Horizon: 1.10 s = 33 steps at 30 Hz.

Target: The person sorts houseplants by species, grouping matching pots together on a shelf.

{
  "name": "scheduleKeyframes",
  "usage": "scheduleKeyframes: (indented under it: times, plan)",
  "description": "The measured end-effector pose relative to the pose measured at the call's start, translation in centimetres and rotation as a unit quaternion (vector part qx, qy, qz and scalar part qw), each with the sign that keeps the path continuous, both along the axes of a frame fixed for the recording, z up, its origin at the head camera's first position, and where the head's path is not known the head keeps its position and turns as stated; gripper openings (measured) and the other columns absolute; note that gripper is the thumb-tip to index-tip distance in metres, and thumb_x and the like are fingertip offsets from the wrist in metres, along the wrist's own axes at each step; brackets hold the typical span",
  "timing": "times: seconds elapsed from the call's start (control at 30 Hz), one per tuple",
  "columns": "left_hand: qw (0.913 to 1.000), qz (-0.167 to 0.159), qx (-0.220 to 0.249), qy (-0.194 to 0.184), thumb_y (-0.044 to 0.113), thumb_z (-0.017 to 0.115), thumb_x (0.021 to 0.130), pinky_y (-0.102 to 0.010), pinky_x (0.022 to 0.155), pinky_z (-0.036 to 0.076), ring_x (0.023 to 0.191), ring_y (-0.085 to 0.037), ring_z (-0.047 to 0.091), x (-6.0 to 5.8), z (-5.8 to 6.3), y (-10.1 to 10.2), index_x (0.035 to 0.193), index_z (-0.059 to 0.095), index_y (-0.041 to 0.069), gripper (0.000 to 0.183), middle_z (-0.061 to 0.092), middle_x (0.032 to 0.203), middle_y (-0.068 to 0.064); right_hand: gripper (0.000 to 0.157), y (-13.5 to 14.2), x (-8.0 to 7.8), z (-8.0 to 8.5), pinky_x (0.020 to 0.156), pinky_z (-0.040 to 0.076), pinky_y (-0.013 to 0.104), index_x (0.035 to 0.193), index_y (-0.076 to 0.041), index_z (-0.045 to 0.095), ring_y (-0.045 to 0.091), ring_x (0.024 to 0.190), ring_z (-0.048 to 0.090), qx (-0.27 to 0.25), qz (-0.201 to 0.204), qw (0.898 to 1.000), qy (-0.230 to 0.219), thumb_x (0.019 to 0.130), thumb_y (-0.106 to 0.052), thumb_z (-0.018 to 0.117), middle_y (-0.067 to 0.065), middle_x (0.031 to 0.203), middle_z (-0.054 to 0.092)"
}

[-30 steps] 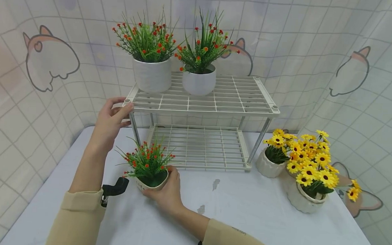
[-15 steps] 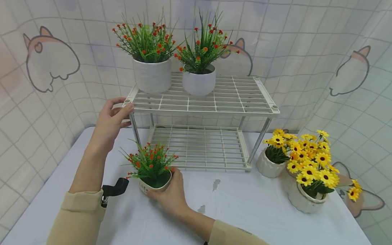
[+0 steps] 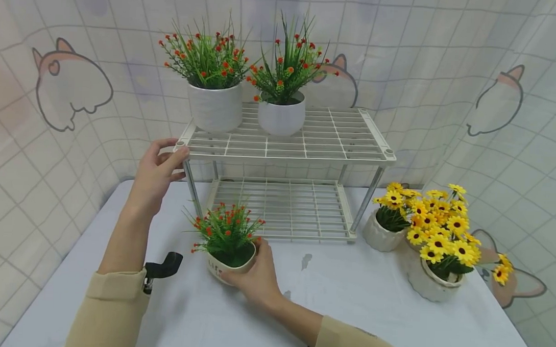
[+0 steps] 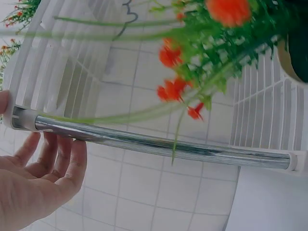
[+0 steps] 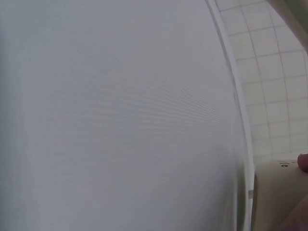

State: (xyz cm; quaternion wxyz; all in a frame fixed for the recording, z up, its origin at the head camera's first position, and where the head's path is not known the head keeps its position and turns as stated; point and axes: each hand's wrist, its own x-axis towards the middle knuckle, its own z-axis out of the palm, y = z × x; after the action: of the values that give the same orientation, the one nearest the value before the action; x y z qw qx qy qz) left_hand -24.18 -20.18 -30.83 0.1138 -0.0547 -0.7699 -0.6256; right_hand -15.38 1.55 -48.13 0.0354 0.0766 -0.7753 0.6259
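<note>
My right hand [image 3: 258, 280] grips a small off-white flowerpot [image 3: 217, 271] with lettering and red-flowered greenery, thumb at its front and fingers round its right side. The pot is tilted in front of the lower tier of a two-tier white wire shelf [image 3: 283, 157]; its plant overlaps the shelf's front left post. At the upper tier's front left corner, my left hand [image 3: 151, 177] holds the shelf. In the left wrist view the left fingers [image 4: 60, 159] curl behind the metal post [image 4: 168, 147], thumb at the corner. The right wrist view shows only part of the lettered pot [image 5: 276, 195].
Two white pots, a larger one [image 3: 215, 110] and a smaller one [image 3: 281, 117], stand on the upper tier with red-flowered plants. Yellow-flowered pots, one behind [image 3: 383, 236] and one in front [image 3: 432, 283], stand right of the shelf on the white-covered table [image 3: 347, 298]. A patterned curtain [image 3: 424, 71] hangs behind.
My right hand has moved the small flowerpot rightward and slightly toward me, along the shelf's front. My left hand has stayed at the shelf corner.
</note>
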Motion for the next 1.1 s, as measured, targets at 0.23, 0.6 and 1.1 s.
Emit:
scheduleKeyframes:
  times: [0.23,0.6,1.1]
  plan:
    - [1.0,0.002,-0.003,0.001,0.043,0.058,0.105,-0.041,0.1,0.049,0.111,-0.018,0.058,0.0,0.0,0.1,0.153,0.037,0.008,0.064,0.054,0.134,-0.017,0.085,2.0,0.7,1.3,0.106,0.041,0.048,0.136,-0.008,0.042,0.023,0.125,0.049,0.002,0.008,1.0,-0.007,0.07,-0.022,0.094,0.006,0.132,0.049]
    - [1.0,-0.004,0.003,0.002,0.043,0.059,0.105,-0.04,0.099,0.048,0.113,-0.023,0.058,0.0,0.2,0.3,0.153,0.038,0.008,0.063,0.055,0.133,-0.018,0.089,4.8,2.1,3.8,0.105,0.041,0.049,0.14,-0.006,0.041,0.023,0.122,0.048,0.002,0.005,1.0,-0.018,0.072,-0.027,0.094,0.007,0.132,0.048]
    - [1.0,0.001,-0.007,-0.002,0.045,0.057,0.105,-0.043,0.102,0.048,0.113,-0.022,0.058,0.2,0.1,0.1,0.154,0.037,0.008,0.065,0.056,0.128,-0.011,0.088,8.3,4.0,7.8,0.096,0.043,0.05,0.142,-0.012,0.038,0.03,0.119,0.047,0.021,-0.028,0.999,-0.013,0.074,-0.025,0.093,0.005,0.137,0.045]
